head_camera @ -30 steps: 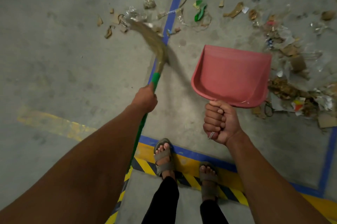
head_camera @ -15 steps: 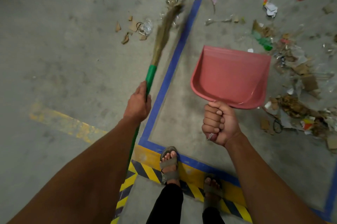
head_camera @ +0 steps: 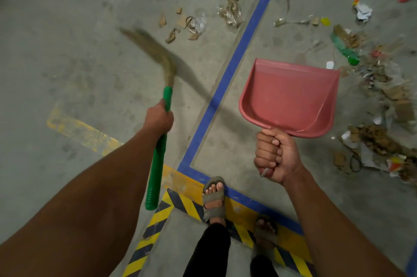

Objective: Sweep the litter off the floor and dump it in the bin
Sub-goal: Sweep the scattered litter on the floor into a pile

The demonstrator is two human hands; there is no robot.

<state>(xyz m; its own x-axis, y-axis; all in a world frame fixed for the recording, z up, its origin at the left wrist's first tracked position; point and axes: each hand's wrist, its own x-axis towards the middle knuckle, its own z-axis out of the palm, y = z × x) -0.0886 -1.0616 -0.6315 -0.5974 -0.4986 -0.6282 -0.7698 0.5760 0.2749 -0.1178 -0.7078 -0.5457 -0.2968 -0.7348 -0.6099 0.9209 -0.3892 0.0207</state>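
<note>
Sweeping step underway: green-handled broom [head_camera: 158, 105] is clenched in left hand [head_camera: 159, 116], empty pink dustpan [head_camera: 288, 98] is gripped by right hand [head_camera: 274, 157] w/ pan held off floor, litter [head_camera: 232, 9] is scattered upper centre & right; gathering strokes needed next.

One broom [head_camera: 155, 69], one dustpan [head_camera: 288, 98], two hands.

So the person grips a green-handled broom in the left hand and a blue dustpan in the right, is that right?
Nearly. The dustpan is pinkish red, not blue; the blue is only the floor tape. The head view shows it. The rest holds: left hand grips the green-handled broom, right hand holds the dustpan.
</note>
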